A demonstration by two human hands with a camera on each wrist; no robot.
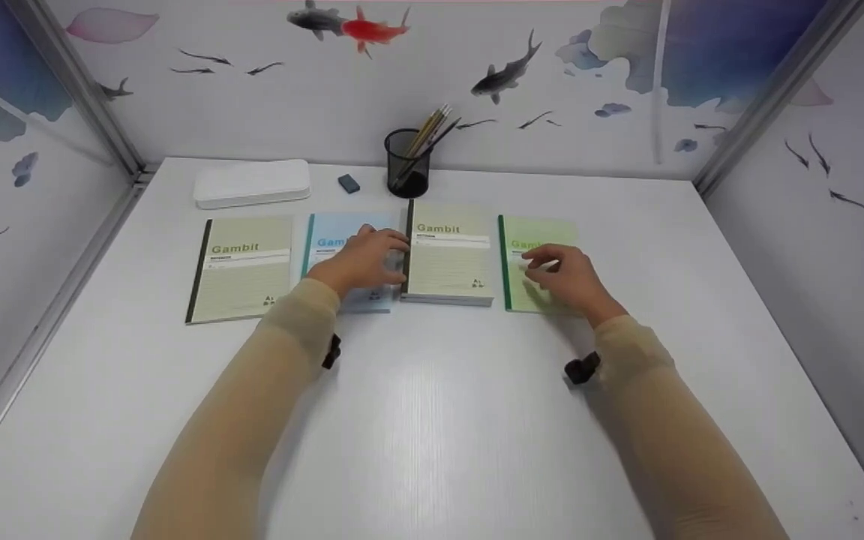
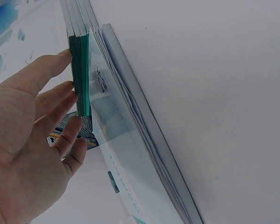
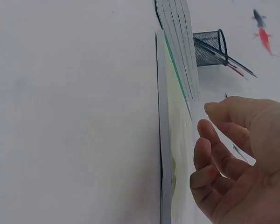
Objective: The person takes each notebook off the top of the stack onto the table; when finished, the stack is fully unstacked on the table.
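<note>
My left hand (image 1: 367, 257) is over a blue notebook (image 1: 372, 301), beside the spine of a stack of notebooks (image 1: 447, 271) with a pale olive cover on top. In the left wrist view, its spread fingers (image 2: 60, 98) lie against or close to the dark and green spines (image 2: 79, 74). My right hand (image 1: 563, 274) hovers over a green notebook (image 1: 518, 292) with a dark green spine. Its fingers are loosely bent and hold nothing; in the right wrist view a gap separates fingertips and cover. Another olive notebook (image 1: 233, 289) lies at the far left.
Behind the notebooks stand a black mesh pen holder (image 1: 408, 176) with several pencils, a small dark eraser (image 1: 349, 183) and a white case (image 1: 252, 184). Printed wall panels (image 1: 252, 112) enclose the white table (image 1: 432, 420) at the back and sides.
</note>
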